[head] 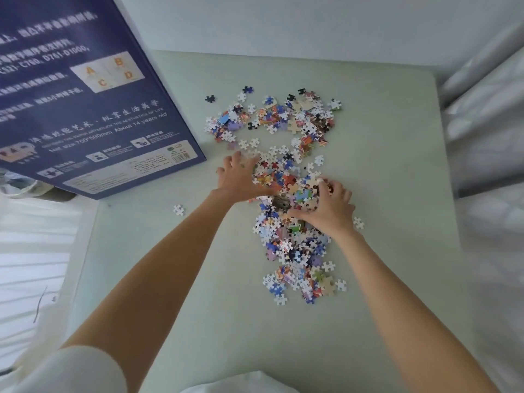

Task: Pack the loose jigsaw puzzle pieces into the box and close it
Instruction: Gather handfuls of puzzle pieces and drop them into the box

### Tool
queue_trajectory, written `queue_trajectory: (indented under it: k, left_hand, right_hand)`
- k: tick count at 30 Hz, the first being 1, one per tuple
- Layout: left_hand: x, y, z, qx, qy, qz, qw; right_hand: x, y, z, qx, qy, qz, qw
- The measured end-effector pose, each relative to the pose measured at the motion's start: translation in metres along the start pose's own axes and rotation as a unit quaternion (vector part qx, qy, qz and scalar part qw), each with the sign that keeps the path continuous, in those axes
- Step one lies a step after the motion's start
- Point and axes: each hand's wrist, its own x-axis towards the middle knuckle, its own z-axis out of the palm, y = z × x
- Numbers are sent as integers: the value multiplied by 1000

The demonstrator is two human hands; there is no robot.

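Both hands are down in the middle of the jigsaw pieces (292,194) strewn across the pale green table (397,165), a little apart: the left hand (241,180) is spread flat, fingers straight, against the heap's left edge, while the right hand (329,205) is curled over a clump on the other side. A clean handful is best gathered by sweeping the two inward together and scooping from underneath. The dark blue puzzle box (93,109) is propped up at the table's left edge, just beside the heap, its opening not visible.

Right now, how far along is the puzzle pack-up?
Early. Done: nothing visibly packed; the blue box shows only its printed back. In hand: the left hand and right hand press into the puzzle pieces, gathering the middle of the pile. Left: nearly every piece on the table, strays included, then closing.
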Motion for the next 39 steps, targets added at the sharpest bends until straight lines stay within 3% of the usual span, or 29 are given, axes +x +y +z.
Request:
queue_trajectory:
  k: [6, 17, 21, 27, 30, 36, 39]
  left_hand:
    - [-36, 0, 12, -12, -62, 73, 995]
    - [-53, 14, 30, -73, 2, 83, 994]
    - [-55, 12, 27, -103, -25, 75, 992]
    - [-47, 12, 23, -166, -50, 35, 984]
    - [-45, 16, 24, -181, -30, 24, 983]
    - [-51, 24, 27, -217, -42, -11, 975]
    - [-57, 23, 31, -197, -41, -9, 979]
  right_hand:
    - [-9, -11, 15, -24, -1, -97, 995]
    - [-16, -8, 9, 109, 23, -113, 987]
    - [-21, -6, 3, 155, 25, -107, 982]
    - [-32, 1, -8, 279, -80, -62, 955]
    - [-35, -2, -10, 356, -30, -22, 934]
    - [-33, -7, -3, 189, -57, -45, 979]
    - [-34, -9, 10, 75, 10, -71, 995]
